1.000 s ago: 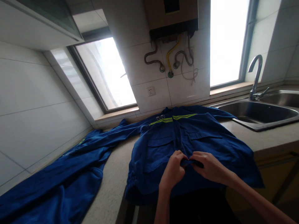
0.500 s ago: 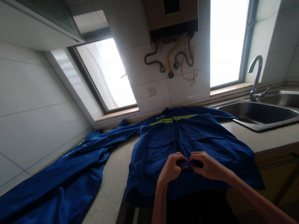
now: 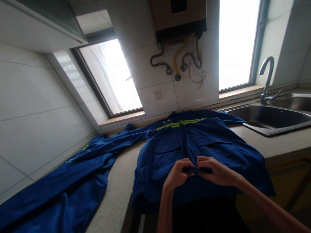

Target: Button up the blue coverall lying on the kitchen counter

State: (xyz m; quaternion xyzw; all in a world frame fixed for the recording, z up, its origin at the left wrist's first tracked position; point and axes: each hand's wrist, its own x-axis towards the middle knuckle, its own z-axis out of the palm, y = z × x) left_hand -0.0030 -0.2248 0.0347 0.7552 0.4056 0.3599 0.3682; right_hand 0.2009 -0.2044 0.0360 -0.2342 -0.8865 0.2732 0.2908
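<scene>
A blue work jacket [image 3: 167, 161] with yellow-green stripes across the chest lies front side up on the counter, its lower part hanging over the front edge. My left hand [image 3: 178, 173] pinches the jacket's front edge near the hem. Close beside it, my right hand [image 3: 215, 171] pinches the facing front edge, fingertips almost touching the left ones. The small fastening between the fingers, if any, is hidden. One sleeve stretches left, the other toward the sink.
Another blue garment [image 3: 60, 191] is spread along the left counter [image 3: 116, 181]. At the right is a steel sink [image 3: 267, 131] with a faucet [image 3: 267, 81]. A water heater [image 3: 179, 19] with pipes hangs on the tiled wall, above a socket [image 3: 157, 94].
My hands stay at the jacket's front edges with only a slight shift of the fingers. The jacket has barely moved.
</scene>
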